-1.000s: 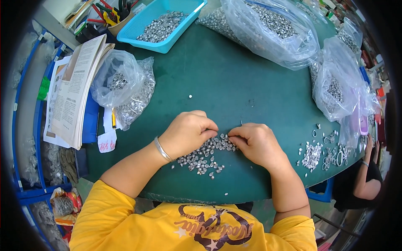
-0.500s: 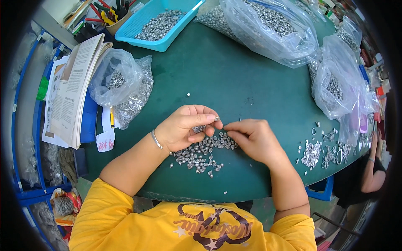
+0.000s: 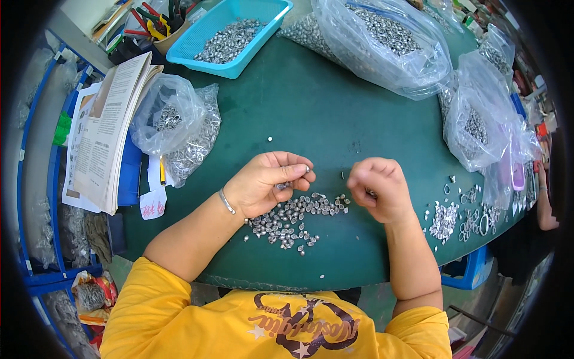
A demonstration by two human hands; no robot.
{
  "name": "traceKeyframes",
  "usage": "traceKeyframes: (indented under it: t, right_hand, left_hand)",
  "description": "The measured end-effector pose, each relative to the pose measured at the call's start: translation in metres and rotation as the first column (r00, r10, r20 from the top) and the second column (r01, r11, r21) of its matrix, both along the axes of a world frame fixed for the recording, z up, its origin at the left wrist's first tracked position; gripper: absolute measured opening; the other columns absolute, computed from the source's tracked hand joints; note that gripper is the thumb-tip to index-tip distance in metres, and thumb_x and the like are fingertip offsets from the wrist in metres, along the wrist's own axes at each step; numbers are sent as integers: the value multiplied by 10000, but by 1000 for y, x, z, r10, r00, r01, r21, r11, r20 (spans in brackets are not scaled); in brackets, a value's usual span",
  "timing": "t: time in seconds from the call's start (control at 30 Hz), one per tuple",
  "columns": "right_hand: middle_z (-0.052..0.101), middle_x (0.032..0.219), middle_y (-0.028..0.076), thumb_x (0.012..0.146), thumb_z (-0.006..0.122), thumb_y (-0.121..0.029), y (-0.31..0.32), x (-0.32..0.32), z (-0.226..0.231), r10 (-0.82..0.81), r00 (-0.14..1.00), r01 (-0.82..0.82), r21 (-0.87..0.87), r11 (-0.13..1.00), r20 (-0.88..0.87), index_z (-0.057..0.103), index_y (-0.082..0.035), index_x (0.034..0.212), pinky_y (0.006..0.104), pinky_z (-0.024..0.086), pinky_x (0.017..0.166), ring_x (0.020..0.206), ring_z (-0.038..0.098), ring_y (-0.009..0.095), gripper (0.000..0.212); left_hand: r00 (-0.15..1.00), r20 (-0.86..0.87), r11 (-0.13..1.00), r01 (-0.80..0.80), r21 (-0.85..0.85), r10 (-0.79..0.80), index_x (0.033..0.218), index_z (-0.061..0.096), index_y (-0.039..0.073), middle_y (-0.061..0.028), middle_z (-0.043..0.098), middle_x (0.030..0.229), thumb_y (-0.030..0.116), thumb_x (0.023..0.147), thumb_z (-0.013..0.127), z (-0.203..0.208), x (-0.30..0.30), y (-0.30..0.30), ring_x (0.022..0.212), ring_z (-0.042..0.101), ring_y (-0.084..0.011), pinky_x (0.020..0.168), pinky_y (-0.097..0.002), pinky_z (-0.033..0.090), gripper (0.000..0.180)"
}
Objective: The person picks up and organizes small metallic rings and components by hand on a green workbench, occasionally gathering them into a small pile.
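Observation:
My left hand [image 3: 269,179] pinches a small silver oval metal piece [image 3: 307,169] between thumb and forefinger. More such pieces [image 3: 283,186] show under its curled fingers. Apart from it, to the right, my right hand [image 3: 381,188] is raised over the table with its fingers curled, slightly blurred. A small dark grey metal piece [image 3: 371,193] peeks out at its palm; whether it holds more is hidden. Between and below both hands spreads a loose pile of small oval metal cups [image 3: 287,224] on the green table [image 3: 281,113].
A blue plastic basket [image 3: 230,69] of metal pieces stands at the back left, near a bag of rings [image 3: 191,143] and papers [image 3: 110,131]. Large plastic bags [image 3: 388,66] of pieces lie at the back right. Small silver pieces [image 3: 443,220] lie right; beyond, another person's arm [image 3: 544,206].
My right hand has moved right, away from my left hand, and its fingers have curled in. The left hand stays in place with its pinched piece. The other person's arm has shifted.

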State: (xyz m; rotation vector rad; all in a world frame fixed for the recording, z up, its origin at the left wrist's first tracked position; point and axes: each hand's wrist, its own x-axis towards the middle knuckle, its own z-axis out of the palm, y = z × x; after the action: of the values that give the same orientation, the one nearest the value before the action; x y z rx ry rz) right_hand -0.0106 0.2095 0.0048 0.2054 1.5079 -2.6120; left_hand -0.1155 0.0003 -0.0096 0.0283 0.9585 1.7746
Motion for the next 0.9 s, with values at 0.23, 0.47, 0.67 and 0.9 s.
traceKeyframes:
  t: [0.23,0.47,0.67,0.9]
  right_hand:
    - [622,716,105,740,657,-144,-25,3,-1,266,954,65,962,264,-137,679,-71,805,365,487,605,667,604,283,100]
    - [589,687,81,752,619,-118,-32,14,4,332,930,157,987,22,-156,647,-85,779,378,487,545,626,598,279,50]
    - [596,668,92,747,634,-75,-36,12,3,335,927,136,982,127,-172,653,-57,828,337,474,529,583,591,242,86]
    - [543,612,-10,790,640,-99,-4,-2,6,82,996,-73,-276,958,24,621,5,774,170,288,423,498,426,21,106]
  left_hand:
    - [999,-18,999,-41,-25,40,937,605,4,-96,634,884,60,860,581,0,1,0,728,616,-111,584,-188,503,98]
    - [999,24,999,-35,-16,36,908,596,6,-104,637,875,76,862,584,0,1,3,727,634,-129,632,-216,533,84]
    - [998,45,999,-36,14,35,908,593,0,-111,636,883,85,868,576,-2,0,0,733,636,-131,637,-218,535,95]
    - [1000,19,999,-20,30,20,905,585,-4,-108,623,874,73,868,550,1,1,0,740,625,-129,622,-222,529,92]
